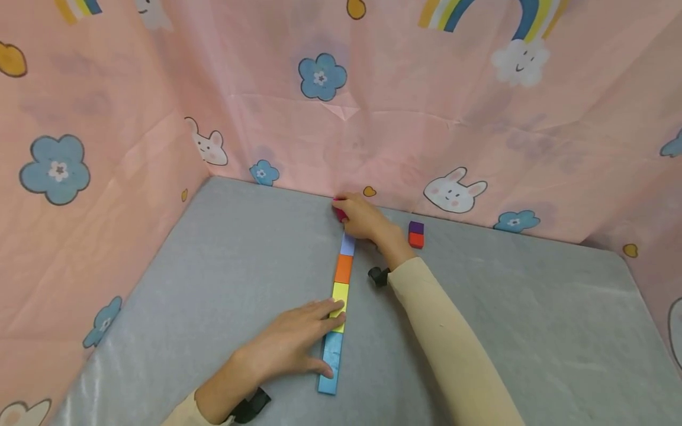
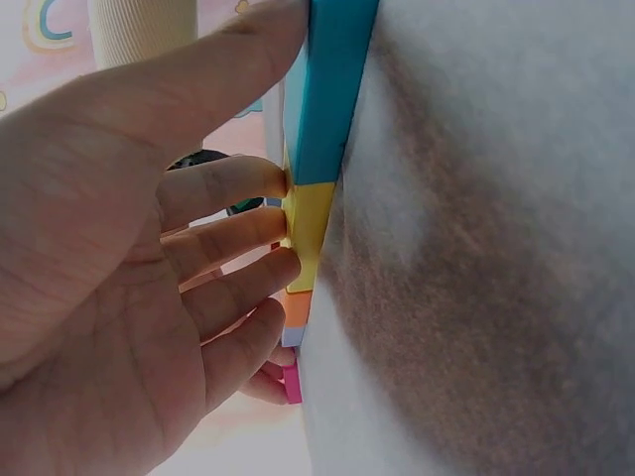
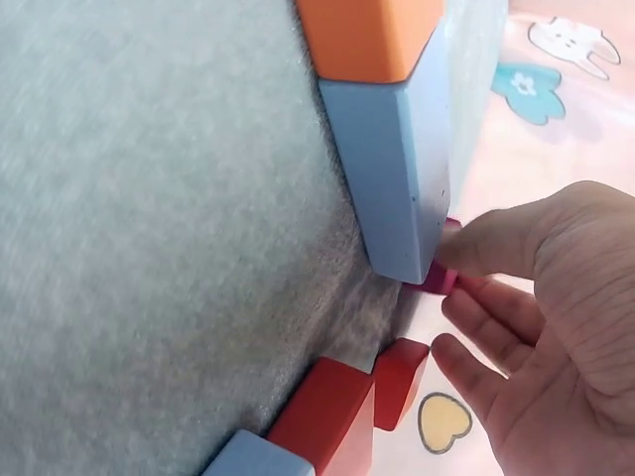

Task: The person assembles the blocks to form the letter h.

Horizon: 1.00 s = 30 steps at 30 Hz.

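A straight row of blocks runs away from me on the grey surface: blue [image 1: 333, 349], yellow [image 1: 340, 291], orange [image 1: 343, 269] and pale blue [image 1: 348, 244]. At its far end my right hand [image 1: 367, 220] pinches a magenta block [image 1: 339, 212] between thumb and fingers, close by the end of the pale blue one in the right wrist view. My left hand [image 1: 285, 340] lies along the row's left side with extended fingers. Its fingertips touch the yellow block and its thumb rests on the blue block.
Right of the row's far end, a purple block [image 1: 417, 227] and a red block [image 1: 416, 240] sit together. A pink patterned cloth [image 1: 373, 136] hangs at the back and sides of the grey surface [image 1: 240, 248]. Dark straps [image 1: 251, 406] circle the wrists.
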Each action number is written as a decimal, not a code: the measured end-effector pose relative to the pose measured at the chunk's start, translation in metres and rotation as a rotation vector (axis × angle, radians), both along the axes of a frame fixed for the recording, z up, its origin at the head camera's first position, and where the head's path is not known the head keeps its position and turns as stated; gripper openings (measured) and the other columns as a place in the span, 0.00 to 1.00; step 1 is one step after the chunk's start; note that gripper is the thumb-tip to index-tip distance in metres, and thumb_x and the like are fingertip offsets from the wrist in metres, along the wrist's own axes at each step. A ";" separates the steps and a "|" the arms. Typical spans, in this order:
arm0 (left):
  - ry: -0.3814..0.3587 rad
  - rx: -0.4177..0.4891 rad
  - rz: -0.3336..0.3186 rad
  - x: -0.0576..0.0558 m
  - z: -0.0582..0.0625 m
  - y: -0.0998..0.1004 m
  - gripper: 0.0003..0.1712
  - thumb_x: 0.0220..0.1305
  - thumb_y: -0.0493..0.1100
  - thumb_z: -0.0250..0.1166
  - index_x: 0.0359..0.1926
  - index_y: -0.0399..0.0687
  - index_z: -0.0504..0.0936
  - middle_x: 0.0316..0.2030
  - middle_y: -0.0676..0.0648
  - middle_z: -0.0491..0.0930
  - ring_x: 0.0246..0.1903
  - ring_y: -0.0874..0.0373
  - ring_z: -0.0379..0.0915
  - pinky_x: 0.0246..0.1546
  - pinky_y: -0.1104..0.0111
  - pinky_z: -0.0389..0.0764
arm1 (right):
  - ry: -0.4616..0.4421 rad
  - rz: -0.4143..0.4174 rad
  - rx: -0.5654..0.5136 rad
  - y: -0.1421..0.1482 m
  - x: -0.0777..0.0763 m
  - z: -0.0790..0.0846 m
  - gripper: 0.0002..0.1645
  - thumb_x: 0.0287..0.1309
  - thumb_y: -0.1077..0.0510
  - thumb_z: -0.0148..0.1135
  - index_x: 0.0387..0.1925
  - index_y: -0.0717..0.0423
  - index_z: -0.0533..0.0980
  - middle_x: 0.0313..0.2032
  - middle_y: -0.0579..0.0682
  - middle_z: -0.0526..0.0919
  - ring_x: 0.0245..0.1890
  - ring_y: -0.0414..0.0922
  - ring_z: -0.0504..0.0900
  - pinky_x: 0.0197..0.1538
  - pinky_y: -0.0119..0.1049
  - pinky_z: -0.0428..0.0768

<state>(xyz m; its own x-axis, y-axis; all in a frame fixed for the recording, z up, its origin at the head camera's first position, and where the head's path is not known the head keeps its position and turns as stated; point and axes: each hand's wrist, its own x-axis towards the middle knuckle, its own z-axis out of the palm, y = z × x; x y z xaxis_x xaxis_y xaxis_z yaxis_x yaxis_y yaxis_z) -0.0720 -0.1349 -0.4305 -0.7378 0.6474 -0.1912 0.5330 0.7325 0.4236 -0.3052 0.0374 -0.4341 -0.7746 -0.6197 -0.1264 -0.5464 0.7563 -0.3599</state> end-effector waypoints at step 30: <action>-0.009 -0.002 0.017 0.001 0.003 0.001 0.53 0.52 0.62 0.82 0.75 0.48 0.74 0.79 0.46 0.67 0.79 0.51 0.65 0.79 0.54 0.70 | 0.041 -0.076 -0.125 0.023 0.044 0.011 0.35 0.73 0.54 0.66 0.74 0.64 0.71 0.72 0.60 0.74 0.72 0.57 0.74 0.79 0.53 0.71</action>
